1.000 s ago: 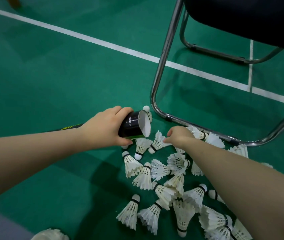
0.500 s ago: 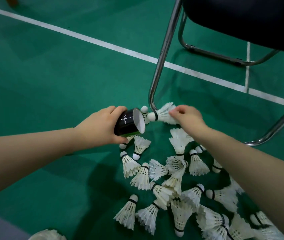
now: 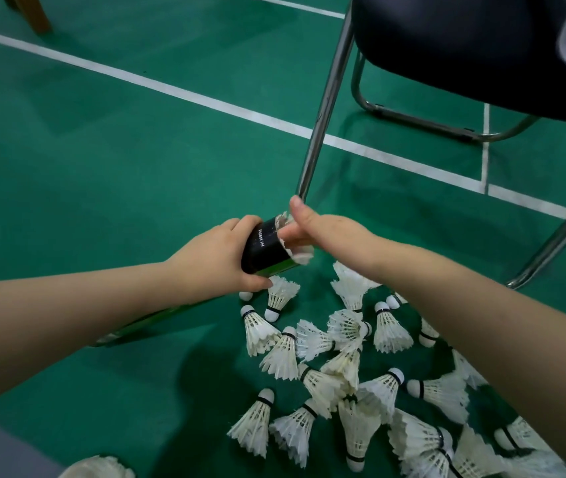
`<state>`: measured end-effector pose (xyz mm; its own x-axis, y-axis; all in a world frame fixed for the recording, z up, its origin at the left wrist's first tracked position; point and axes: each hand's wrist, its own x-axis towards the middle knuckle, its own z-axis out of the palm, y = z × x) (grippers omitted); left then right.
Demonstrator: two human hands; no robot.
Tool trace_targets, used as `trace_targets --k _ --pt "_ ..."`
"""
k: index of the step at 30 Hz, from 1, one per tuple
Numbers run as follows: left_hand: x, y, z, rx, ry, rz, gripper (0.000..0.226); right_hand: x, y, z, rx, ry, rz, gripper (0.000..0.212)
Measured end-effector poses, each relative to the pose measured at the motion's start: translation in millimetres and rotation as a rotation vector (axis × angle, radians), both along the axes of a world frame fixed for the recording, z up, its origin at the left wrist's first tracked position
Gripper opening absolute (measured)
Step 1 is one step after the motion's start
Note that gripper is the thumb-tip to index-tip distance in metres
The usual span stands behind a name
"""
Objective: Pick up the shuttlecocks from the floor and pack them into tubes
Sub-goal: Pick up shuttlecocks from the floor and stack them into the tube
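On a green court floor (image 3: 102, 174) crossed by a white line (image 3: 171, 88), a long tube (image 3: 267, 248) is being gripped near its open end by the left hand (image 3: 217, 260). The fingers and thumb are being wrapped round the black band printed "PUSH IN". The tube is being held at a slant, its green body running back under the left forearm toward the lower left.

1 shuttlecock (image 3: 301, 257) is sitting in the tube's mouth, with only its white feather rim showing. It is being pressed by the right hand (image 3: 330, 229), which is unclenched: the thumb is being held clear and a straight finger is being pushed into the feathers. The other fingers are hidden.

Below both hands, a pile of loose shuttlecocks (image 3: 347, 360) is lying scattered on the floor, more than 15 being visible, several overlapping. 1 stray shuttlecock (image 3: 98, 469) is lying at the bottom left edge.

Just beyond the raised thumb, a chrome chair leg (image 3: 324, 105) is rising to a dark seat (image 3: 464, 50).
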<state>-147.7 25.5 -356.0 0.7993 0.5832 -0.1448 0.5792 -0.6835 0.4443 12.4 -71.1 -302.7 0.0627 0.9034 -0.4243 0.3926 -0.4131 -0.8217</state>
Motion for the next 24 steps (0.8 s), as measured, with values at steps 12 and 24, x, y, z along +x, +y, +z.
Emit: trace_targets --k 12,24 --pt "-20 8 -11 0.007 0.066 -0.037 0.076 -21 24 -38 -0.145 0.153 0.392 0.034" --pt "-40 39 -19 0.001 0.110 0.096 0.075 16 43 -86 -0.012 0.175 -0.446 0.012"
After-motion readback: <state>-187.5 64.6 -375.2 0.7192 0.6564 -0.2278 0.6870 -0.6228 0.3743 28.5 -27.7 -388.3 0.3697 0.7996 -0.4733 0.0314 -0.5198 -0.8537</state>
